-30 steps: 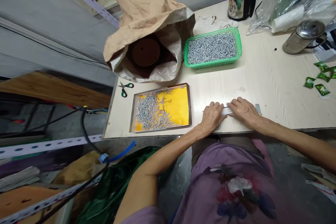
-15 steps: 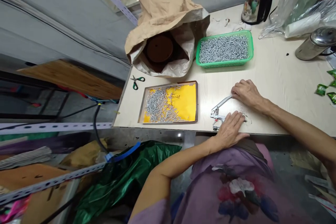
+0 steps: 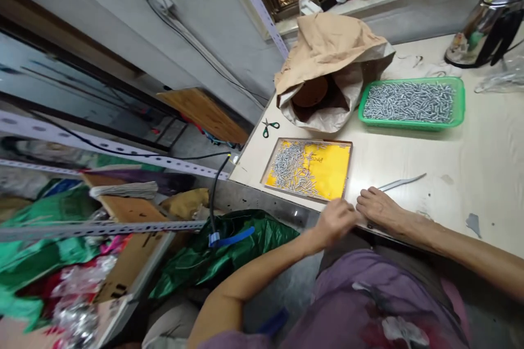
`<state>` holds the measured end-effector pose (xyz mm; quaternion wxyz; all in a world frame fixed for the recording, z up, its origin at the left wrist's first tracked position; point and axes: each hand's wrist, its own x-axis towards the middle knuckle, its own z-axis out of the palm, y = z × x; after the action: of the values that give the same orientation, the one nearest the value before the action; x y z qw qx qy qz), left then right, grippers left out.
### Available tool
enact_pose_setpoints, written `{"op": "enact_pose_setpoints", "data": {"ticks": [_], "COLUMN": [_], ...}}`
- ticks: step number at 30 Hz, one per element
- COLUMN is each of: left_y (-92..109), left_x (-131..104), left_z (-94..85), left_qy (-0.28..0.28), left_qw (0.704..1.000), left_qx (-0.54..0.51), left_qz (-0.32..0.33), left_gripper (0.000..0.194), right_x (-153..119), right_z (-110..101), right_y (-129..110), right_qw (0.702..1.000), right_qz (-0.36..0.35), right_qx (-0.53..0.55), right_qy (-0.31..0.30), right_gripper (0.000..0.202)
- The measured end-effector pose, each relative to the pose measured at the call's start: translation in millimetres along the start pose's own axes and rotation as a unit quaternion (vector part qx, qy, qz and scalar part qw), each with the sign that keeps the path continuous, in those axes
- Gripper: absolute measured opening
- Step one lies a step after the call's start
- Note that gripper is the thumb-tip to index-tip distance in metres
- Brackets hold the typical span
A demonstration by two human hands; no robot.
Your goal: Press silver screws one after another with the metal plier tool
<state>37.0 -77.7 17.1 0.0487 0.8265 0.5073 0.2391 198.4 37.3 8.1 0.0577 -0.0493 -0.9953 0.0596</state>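
Note:
My left hand (image 3: 335, 221) is at the table's front edge, just below the right corner of the shallow tray (image 3: 350, 166), its fingers curled together; what they hold is too small to name. Close beside it on the right, my right hand (image 3: 379, 208) has its fingers bent down over the spot where the small metal hand tool stands. The tool's long silver lever (image 3: 403, 181) sticks out behind my right hand, and its body is hidden. Many small metal pins (image 3: 292, 166) lie heaped in the left part of the tray, on a yellow sheet (image 3: 333, 170).
A green basket (image 3: 460, 101) full of metal pins stands behind, beside an open brown paper bag (image 3: 331, 38). Scissors (image 3: 271, 127) lie left of the bag. A steel kettle (image 3: 483, 27) is at the back right. Green plastic sheeting (image 3: 262, 237) hangs below the table's left part.
The view has swung left. My left hand has moved off the tool toward the tray and its fingers have closed. My right hand has let go of the lever and come down to the table's front edge.

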Motion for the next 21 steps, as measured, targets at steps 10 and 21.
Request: {"op": "enact_pose_setpoints", "data": {"ticks": [10,21], "left_y": [-124.6,-132.3], "left_x": [36.2,52.3], "left_z": [-61.3,-63.0], "left_qy": [-0.035,-0.106], "left_qw": [0.888,0.884], "left_qx": [0.158,0.188], "left_qz": [-0.430,-0.415], "left_gripper": [0.018,0.023], "right_x": [-1.2,-20.7], "right_z": [-68.5,-128.6], "right_y": [92.2,119.8], "right_qw": [0.940,0.903], "right_qz": [0.214,0.268], "right_qx": [0.026,0.048], "right_qy": [0.263,0.332], "right_gripper": [0.024,0.027]}}
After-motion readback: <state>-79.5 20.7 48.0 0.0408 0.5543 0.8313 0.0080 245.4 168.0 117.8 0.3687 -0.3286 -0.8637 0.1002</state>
